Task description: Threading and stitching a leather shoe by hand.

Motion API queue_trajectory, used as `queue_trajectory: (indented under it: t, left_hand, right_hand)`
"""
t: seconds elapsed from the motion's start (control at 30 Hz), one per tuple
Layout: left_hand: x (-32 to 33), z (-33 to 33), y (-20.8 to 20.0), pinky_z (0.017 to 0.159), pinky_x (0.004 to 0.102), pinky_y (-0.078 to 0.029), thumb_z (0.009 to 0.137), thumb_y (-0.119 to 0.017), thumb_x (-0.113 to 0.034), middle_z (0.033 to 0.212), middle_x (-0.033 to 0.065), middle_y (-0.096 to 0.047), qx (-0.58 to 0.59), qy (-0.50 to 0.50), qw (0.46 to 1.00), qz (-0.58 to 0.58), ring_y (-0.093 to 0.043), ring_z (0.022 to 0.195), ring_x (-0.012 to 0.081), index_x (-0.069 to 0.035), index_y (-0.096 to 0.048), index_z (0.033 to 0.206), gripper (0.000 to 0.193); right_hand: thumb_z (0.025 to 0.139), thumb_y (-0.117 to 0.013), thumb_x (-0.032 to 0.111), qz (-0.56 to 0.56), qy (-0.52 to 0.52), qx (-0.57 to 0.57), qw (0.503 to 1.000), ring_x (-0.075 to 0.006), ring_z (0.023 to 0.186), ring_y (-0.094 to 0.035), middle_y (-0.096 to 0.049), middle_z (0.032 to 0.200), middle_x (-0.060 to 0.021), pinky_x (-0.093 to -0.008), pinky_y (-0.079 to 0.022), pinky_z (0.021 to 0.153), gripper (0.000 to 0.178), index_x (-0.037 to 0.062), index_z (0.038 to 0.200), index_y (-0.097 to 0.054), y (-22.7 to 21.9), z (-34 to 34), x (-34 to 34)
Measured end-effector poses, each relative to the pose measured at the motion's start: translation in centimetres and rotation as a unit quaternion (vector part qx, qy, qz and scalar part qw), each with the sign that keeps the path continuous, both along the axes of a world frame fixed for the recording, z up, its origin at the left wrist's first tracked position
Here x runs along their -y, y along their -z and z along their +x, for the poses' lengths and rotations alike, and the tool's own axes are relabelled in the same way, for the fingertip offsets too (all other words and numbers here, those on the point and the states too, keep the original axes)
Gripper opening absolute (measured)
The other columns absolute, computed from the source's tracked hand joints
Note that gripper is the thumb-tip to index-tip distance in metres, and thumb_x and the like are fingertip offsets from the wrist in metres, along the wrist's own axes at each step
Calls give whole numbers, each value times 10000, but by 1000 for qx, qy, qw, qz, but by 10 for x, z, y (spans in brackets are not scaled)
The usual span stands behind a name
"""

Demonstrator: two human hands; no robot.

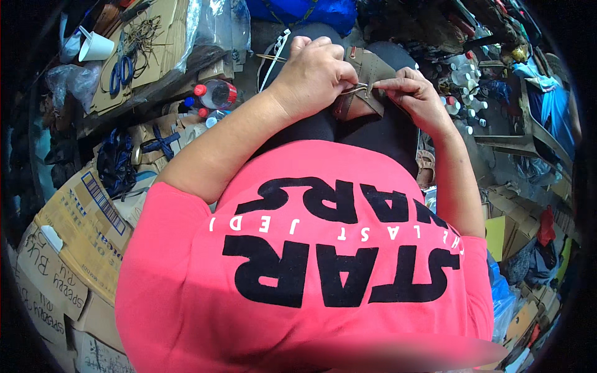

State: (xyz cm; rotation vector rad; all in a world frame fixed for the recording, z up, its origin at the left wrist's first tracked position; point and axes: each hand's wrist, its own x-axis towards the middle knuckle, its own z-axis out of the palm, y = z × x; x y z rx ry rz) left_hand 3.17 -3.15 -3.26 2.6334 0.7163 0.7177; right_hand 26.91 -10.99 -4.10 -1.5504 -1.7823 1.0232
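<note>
Scissors [122,69]: blue handles, upper left of the frame, on flat cardboard [155,46].
Bottle [214,94]: clear, red cap, lying left of the arm.
Left hand [311,78]: fingers pinched shut on a thin metal tool [356,89].
Sandal [362,84]: brown, top middle, resting on the lap. It looks light and bendy, a bit stiff at the sole. Best held by its strap edge.
Right hand [413,93]: fingertips pinched tight on the sandal's strap.

Bright even light, strong fisheye bending, dark vignetted corners.
</note>
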Motion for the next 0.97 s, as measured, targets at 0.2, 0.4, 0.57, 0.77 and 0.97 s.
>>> queue_trajectory:
  t: [0.2, 0.4, 0.57, 0.77, 0.97]
  left_hand:
    - [-12, -9, 6, 782, 360, -351, 727, -706, -133, 751, -17, -548, 6, 46, 997, -60, -519, 831, 190, -237, -737, 871, 180]
    - [-24, -3, 30, 780, 347, -358, 707, -730, -141, 702, -9, -550, 23, 59, 987, -146, -525, 790, 189, -223, -743, 872, 185]
    - [-18, 1, 27, 783, 325, -357, 707, -737, -170, 714, -19, -582, 21, 44, 994, -100, -524, 776, 175, -218, -744, 866, 166]
    - [-14, -5, 23, 810, 330, -349, 725, -731, -183, 793, -36, -593, 55, 46, 992, -104, -518, 855, 173, -241, -738, 909, 193]
    - [-18, -8, 21, 872, 344, -326, 771, -691, -150, 858, -28, -599, 0, 56, 988, -142, -517, 899, 171, -235, -737, 937, 192]
  right_hand:
    - [706, -608, -73, -18, 8, -44, 999, -95, 722, -500, -511, 720, 20, -212, -423, 702, 411, 164, 1022, -722, 3, 1, 1]
    - [726, -654, -13, 27, -10, 19, 999, -122, 709, -496, -518, 706, 12, -238, -409, 692, 353, 187, 1007, -726, 9, 0, -4]
    - [761, -650, -30, 53, -22, 55, 997, -121, 736, -432, -508, 722, 11, -237, -379, 694, 299, 118, 1013, -715, 12, -1, -3]
    - [759, -714, 165, 65, 50, -12, 997, -163, 783, -551, -642, 809, -20, -308, -426, 736, 195, 77, 933, -708, -5, 6, 6]
    - [681, -778, 363, 25, 13, 225, 974, -190, 937, -570, -638, 935, -43, -382, -343, 933, 348, 96, 883, -685, -24, 6, 12]
